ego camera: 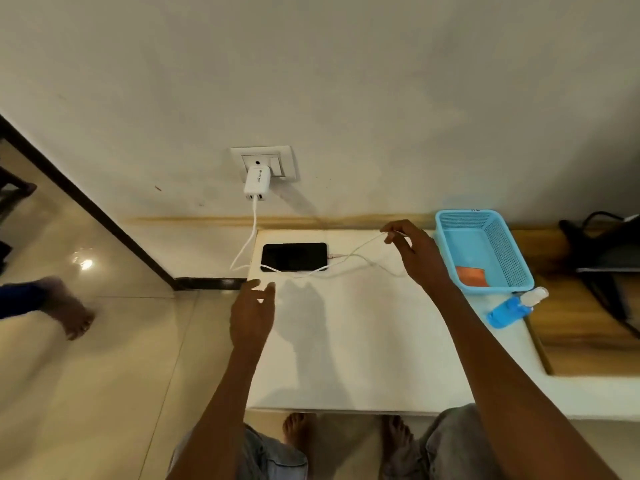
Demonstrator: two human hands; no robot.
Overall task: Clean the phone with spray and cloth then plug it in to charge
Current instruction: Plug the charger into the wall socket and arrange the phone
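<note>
A black phone [293,257] lies flat at the far left of the white table [346,341], its screen dark. A white cable [360,259] is plugged into the phone's right end and loops across the table to a white charger [257,183] in the wall socket [265,162]. My right hand [414,252] pinches a raised stretch of the cable to the right of the phone. Just in front of the phone's left end my left hand [252,315] hovers with relaxed fingers, holding nothing. A blue spray bottle [516,307] lies on its side at the right.
A light blue mesh basket [498,237] with an orange cloth [471,276] in it stands at the table's back right. A wooden surface [581,327] with a black bag [609,247] lies further right. Another person's bare foot [69,313] is on the tiled floor at left.
</note>
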